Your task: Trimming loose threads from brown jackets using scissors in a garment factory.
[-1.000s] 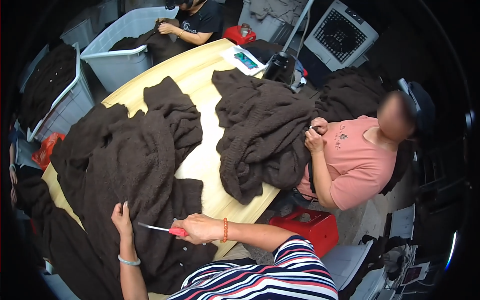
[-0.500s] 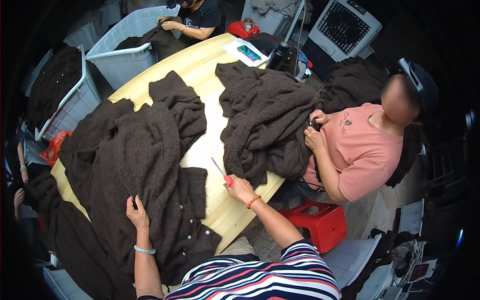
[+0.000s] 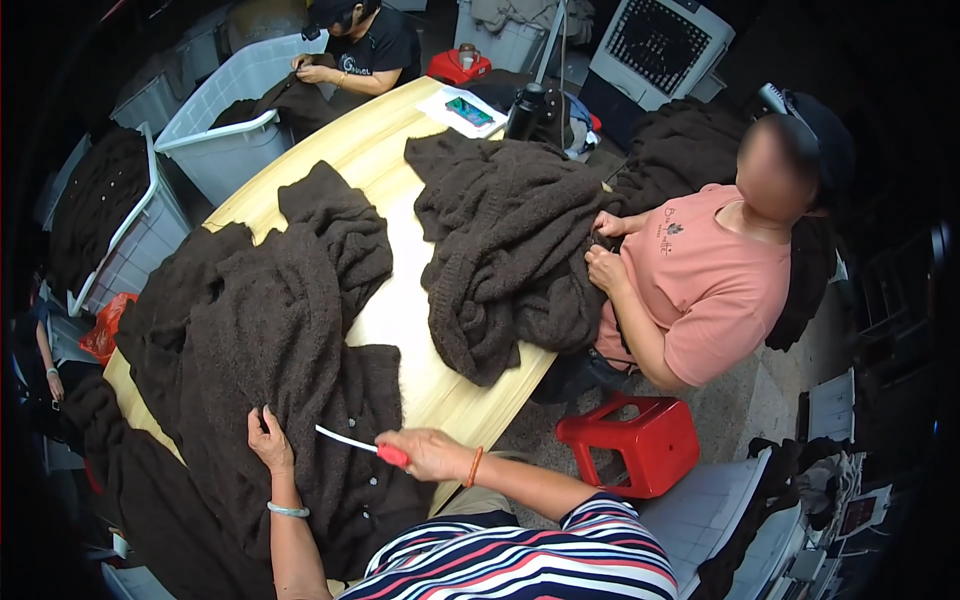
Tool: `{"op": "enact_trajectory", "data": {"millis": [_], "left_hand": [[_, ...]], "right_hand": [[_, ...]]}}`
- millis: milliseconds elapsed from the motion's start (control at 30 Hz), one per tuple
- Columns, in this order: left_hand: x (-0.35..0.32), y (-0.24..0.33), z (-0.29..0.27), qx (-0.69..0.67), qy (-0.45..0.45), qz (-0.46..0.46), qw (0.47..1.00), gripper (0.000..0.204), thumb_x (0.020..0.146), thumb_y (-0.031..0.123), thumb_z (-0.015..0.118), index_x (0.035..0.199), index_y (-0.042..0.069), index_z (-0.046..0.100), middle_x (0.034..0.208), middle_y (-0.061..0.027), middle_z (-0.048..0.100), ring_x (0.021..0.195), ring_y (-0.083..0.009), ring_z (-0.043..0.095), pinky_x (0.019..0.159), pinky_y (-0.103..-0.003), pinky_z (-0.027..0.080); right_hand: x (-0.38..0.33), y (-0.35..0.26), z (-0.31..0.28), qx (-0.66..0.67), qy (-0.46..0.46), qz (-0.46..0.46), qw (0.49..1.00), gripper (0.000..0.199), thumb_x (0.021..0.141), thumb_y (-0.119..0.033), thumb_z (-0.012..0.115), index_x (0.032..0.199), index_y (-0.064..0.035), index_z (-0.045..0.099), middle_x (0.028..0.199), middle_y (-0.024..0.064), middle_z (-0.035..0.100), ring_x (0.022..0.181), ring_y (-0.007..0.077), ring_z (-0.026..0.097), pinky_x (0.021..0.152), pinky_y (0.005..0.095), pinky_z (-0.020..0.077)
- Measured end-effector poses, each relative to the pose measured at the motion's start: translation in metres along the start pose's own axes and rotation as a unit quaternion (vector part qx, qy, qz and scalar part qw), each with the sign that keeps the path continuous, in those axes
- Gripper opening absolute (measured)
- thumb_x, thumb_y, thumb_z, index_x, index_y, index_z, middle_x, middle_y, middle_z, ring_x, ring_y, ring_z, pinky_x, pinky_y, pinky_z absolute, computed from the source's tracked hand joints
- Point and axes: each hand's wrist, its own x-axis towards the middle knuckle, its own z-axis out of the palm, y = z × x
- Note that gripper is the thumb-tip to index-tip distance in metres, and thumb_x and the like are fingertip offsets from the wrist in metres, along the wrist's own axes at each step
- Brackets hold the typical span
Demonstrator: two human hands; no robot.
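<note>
A dark brown knitted cardigan [image 3: 265,340] with several pale buttons along its lower right part lies heaped over the near left of the table. My left hand [image 3: 270,442] rests on it, with thumb and fingers a little apart. In my right hand [image 3: 428,456] is the red handle of a tool with a thin, slightly curved pale blade [image 3: 346,438]. The blade points left across the cardigan, toward my left hand; whether it touches the knit I cannot tell.
The pale wooden table [image 3: 400,275] bears another brown knit heap [image 3: 510,240], held by a person in pink [image 3: 715,275]. A phone [image 3: 470,110] and a black bottle [image 3: 524,112] stand farther off. Nearby are a red stool [image 3: 650,450] and grey bins [image 3: 225,150]. Another person [image 3: 365,55] handles dark cloth.
My right hand has swung left and nearer with the red-handled tool, from the bare table to over the cardigan. My left hand has stayed on the knit. The whole view has shifted slightly.
</note>
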Motion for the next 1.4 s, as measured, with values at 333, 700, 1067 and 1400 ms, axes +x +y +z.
{"op": "enact_trajectory", "data": {"millis": [333, 700, 1067, 1400], "left_hand": [[-0.002, -0.007, 0.002, -0.011, 0.019, 0.014, 1.0, 0.025, 0.096, 0.017, 0.06, 0.104, -0.007, 0.061, 0.09, -0.0223, 0.067, 0.081, -0.0339, 0.065, 0.076, -0.038, 0.05], [-0.005, -0.016, 0.002, -0.016, 0.015, 0.016, 1.0, 0.028, 0.099, 0.019, 0.055, 0.108, -0.007, 0.06, 0.091, -0.019, 0.066, 0.082, -0.0274, 0.062, 0.078, -0.035, 0.049], [-0.002, -0.009, 0.004, -0.025, 0.004, 0.001, 1.0, 0.027, 0.097, 0.016, 0.058, 0.107, -0.009, 0.061, 0.095, -0.0236, 0.067, 0.085, -0.0356, 0.064, 0.079, -0.039, 0.049], [0.0, 0.001, 0.002, -0.025, -0.007, -0.002, 1.0, 0.028, 0.097, 0.016, 0.058, 0.108, -0.009, 0.061, 0.096, -0.0238, 0.067, 0.086, -0.0364, 0.064, 0.08, -0.039, 0.049]], "right_hand": [[-0.025, -0.001, 0.028, -0.011, -0.061, 0.022, 0.998, 0.041, 0.078, -0.003, 0.061, 0.118, -0.0051, 0.053, 0.092, 0.0207, 0.065, 0.092, 0.0392, 0.065, 0.081, 0.0464, 0.0502], [-0.027, -0.001, 0.04, -0.034, -0.099, 0.003, 0.994, 0.037, 0.084, -0.01, 0.06, 0.119, -0.0083, 0.05, 0.092, 0.0192, 0.064, 0.09, 0.0394, 0.064, 0.078, 0.0462, 0.0501], [-0.028, -0.003, 0.038, -0.024, -0.081, -0.009, 0.996, 0.036, 0.082, -0.009, 0.059, 0.116, -0.0077, 0.05, 0.088, 0.0204, 0.063, 0.087, 0.0403, 0.064, 0.075, 0.0476, 0.0493], [-0.027, -0.011, 0.031, -0.021, -0.085, -0.003, 0.996, 0.033, 0.082, -0.01, 0.06, 0.114, -0.0057, 0.053, 0.085, 0.0212, 0.064, 0.084, 0.0404, 0.064, 0.075, 0.0476, 0.0496]]}}
